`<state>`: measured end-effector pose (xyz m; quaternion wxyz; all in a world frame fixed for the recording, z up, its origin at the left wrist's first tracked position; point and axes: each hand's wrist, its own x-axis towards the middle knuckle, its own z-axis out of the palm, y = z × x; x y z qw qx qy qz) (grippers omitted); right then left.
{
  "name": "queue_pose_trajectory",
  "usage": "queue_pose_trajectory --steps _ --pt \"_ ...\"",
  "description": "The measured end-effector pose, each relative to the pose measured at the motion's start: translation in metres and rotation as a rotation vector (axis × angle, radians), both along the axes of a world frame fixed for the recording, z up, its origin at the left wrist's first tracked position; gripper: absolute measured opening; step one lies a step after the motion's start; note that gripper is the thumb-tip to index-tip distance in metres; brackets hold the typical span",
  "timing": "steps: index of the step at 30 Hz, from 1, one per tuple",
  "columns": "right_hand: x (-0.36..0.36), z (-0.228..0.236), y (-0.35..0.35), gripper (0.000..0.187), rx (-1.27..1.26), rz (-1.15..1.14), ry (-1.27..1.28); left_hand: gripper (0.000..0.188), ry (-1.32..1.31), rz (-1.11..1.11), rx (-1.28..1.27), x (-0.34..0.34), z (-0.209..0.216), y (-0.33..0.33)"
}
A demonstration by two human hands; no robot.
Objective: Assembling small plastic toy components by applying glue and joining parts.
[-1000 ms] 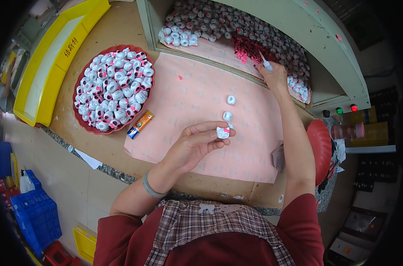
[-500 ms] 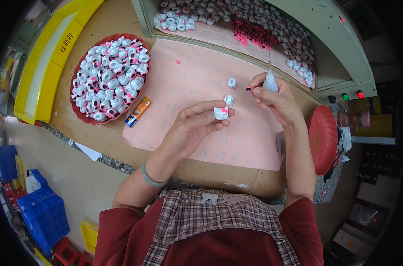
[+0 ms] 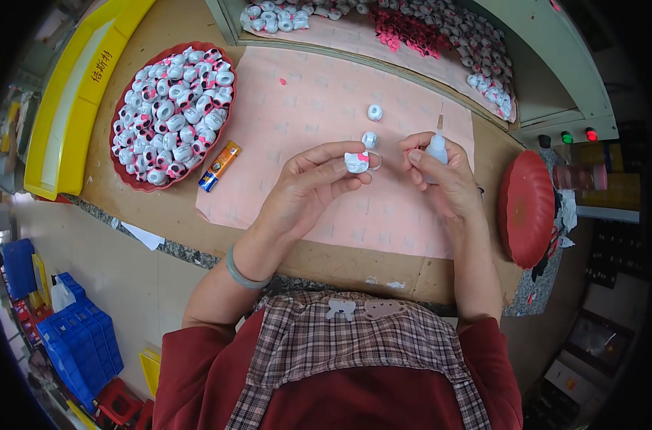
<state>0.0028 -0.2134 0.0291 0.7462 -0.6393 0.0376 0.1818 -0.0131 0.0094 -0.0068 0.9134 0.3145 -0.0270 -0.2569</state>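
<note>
A small white cat-head piece with a pink bow (image 3: pixel 355 163) is pinched between the thumb and fingers of my left hand (image 3: pixel 301 186). To its right, my right hand (image 3: pixel 451 179) is closed around a translucent squeeze bottle (image 3: pixel 437 147), whose thin needle tip points away from me. The thumb and forefinger of that hand are also pressed together, with a trace of pinkish red showing between them; the rest is hidden. Just beyond my left fingertips, two loose white pieces, a nearer one (image 3: pixel 369 139) and a farther one (image 3: pixel 374 112), rest on the pink sheet (image 3: pixel 283 129).
A red scalloped tray (image 3: pixel 229 107) heaped with white pieces stands left, beside an orange-and-blue tube (image 3: pixel 219 166). Farther left lies a long yellow tray (image 3: pixel 43 143). The heating cabinet-like shelf (image 3: pixel 566 100) at the back holds many pieces. An upturned-looking red dish (image 3: pixel 526 208) sits right.
The small pink-and-black piece that showed at my right fingertips is now mostly hidden. My right hand has turned slightly and shifted a little. My left hand keeps its hold on the cat-head piece.
</note>
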Motion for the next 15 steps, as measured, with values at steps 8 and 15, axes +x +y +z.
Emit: queue_pose_trajectory --steps 8,15 --pt "-0.009 -0.008 -0.001 0.016 -0.06 -0.039 -0.147 0.032 -0.014 -0.012 0.067 -0.002 0.0 -0.003" --pt "-0.017 -0.004 0.005 0.017 -0.052 -0.027 -0.18 0.031 -0.047 -0.085 0.117 -0.003 -0.002 -0.004"
